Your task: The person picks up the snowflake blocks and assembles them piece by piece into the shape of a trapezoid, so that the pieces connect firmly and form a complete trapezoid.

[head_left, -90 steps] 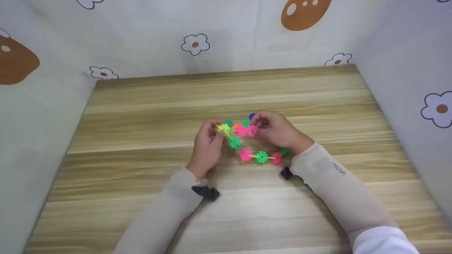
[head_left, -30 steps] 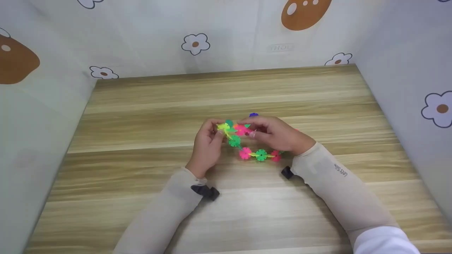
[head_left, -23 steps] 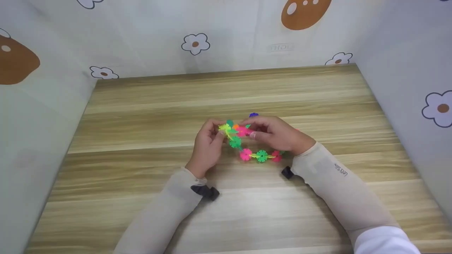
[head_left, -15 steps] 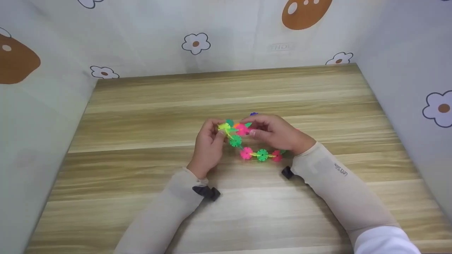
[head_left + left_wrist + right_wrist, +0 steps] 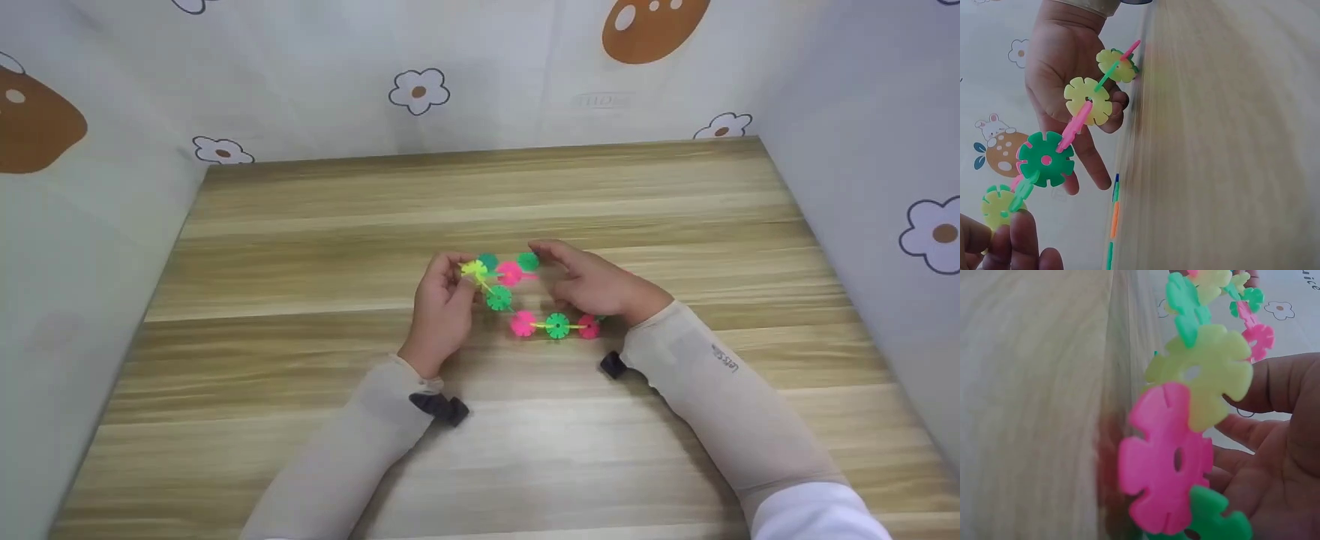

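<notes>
My left hand (image 5: pixel 441 319) pinches a yellow snowflake disc (image 5: pixel 474 270) between thumb and fingers. From it runs a chain of slotted plastic discs, joined edge to face: a green disc (image 5: pixel 499 298), a pink disc (image 5: pixel 523 324), another green disc (image 5: pixel 557 325) and a red-pink disc (image 5: pixel 589 327), continuing toward my right wrist. On the other side of the yellow disc is a pink disc (image 5: pixel 510 273), with an edge-on pink piece beside it. My right hand (image 5: pixel 600 285) is beside that end, fingers loosely extended and gripping nothing. In the right wrist view, chain discs such as a pink disc (image 5: pixel 1165 458) pass before its palm.
Behind the chain, several discs lie flat on the wooden table (image 5: pixel 337 225): a teal-green disc (image 5: pixel 487 261), a green disc (image 5: pixel 528 261), and, in the left wrist view, an orange disc (image 5: pixel 1114 219) and a blue disc (image 5: pixel 1117 179). Patterned walls (image 5: pixel 495 90) border the table.
My right hand has let go of the pink discs and drawn back right, its fingers now apart. It now covers the blue disc in the head view. My left hand keeps its pinch.
</notes>
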`<action>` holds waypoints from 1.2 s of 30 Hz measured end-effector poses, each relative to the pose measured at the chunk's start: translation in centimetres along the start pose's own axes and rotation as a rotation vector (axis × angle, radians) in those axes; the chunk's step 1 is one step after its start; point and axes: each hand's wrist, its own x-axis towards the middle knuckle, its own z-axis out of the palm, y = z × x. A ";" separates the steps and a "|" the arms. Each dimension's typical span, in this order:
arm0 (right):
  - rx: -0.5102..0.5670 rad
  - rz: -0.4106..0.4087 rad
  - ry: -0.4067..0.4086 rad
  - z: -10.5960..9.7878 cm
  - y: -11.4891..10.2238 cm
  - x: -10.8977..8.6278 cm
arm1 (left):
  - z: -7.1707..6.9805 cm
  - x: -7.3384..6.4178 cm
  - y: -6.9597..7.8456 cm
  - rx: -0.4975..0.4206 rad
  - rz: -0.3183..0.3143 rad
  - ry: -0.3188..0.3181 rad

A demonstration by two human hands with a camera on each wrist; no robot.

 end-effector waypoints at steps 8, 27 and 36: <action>-0.160 0.027 0.061 -0.1 -0.1 0.0 | 0.1 0.1 -0.1 -0.003 -0.008 -0.017; -0.443 0.118 0.136 0.3 -0.4 -0.2 | 0.0 0.0 -0.1 0.003 -0.029 -0.038; -0.222 0.072 0.149 -0.1 -0.4 -0.2 | 0.0 0.1 -0.2 0.007 -0.019 0.011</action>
